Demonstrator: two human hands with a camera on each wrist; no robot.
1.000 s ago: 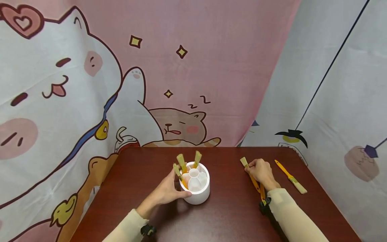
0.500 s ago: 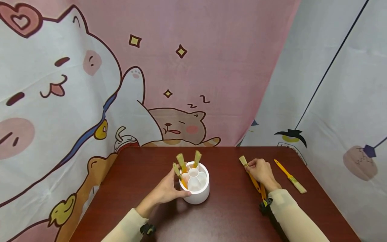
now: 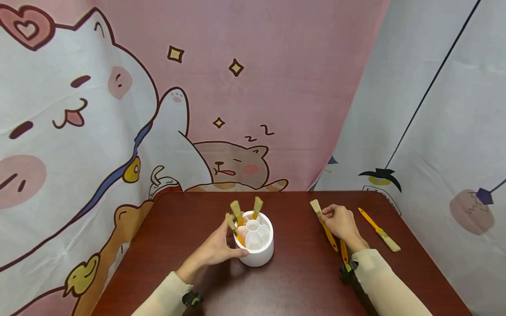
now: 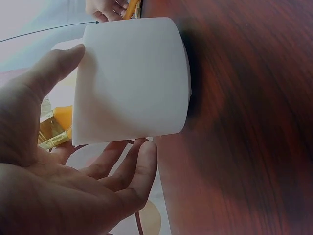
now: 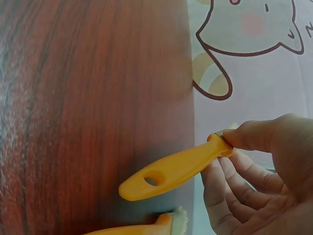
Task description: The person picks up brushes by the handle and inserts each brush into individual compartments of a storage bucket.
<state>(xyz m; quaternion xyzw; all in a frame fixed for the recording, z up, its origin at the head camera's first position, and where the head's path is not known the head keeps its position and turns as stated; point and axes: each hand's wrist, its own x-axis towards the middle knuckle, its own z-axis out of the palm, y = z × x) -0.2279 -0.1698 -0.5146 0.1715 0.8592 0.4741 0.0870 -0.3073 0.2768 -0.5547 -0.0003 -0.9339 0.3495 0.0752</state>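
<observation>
The right hand (image 3: pixel 340 221) pinches a yellow-handled brush (image 3: pixel 325 225) just below its bristles, thumb and fingers curled round the handle. In the right wrist view the handle (image 5: pixel 171 171) with its hanging hole is lifted a little off the desk (image 3: pixel 300 272). The brush's long axis runs from the bristle tip at the far left of the hand back toward the person, so the handle end trails under the wrist.

The white holder (image 3: pixel 256 241) stands well apart to the left of this grip, near the middle of the desk, with three brushes (image 3: pixel 237 213) upright in its far-left compartments, bristles up. The left hand (image 3: pixel 215 250) is the nearer one to it: thumb and curled fingers wrap its side (image 4: pixel 132 83).

A second brush (image 3: pixel 343 251) lies on the desk under the right wrist, and another (image 3: pixel 378 230) lies further right, apart from the hand.
</observation>
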